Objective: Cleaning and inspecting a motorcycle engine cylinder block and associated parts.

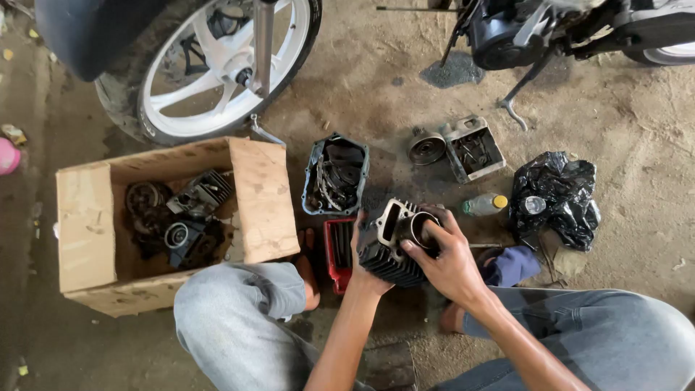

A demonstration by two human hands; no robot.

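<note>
The engine cylinder [394, 246], a dark finned metal block with a pale square top face and a round bore, is held up off the dirt floor [637, 116] between the person's knees. The left hand [362, 264] cups its finned side from below, fingers curled closed around it. The right hand [449, 257] grips the far end, thumb and fingers wrapped over the rim of the bore.

Just left of the cylinder lies a small red tray [337, 250] of tools. Beyond it, above the cylinder, a grey metal cover [335, 176] holds a heap of dark parts. Further left stands an open cardboard box [87, 224] with greasy engine pieces inside. Up and right of the cylinder sit a round metal part [427, 148] and a grey casing [474, 148] with small bits in it. To the right are a plastic bottle [483, 205] with a yellow cap, a black plastic bag [556, 195] and a blue cloth [512, 265].

A white-spoked wheel [217, 65] stands behind the box. Bare floor lies open to the far right of the cylinder.
</note>
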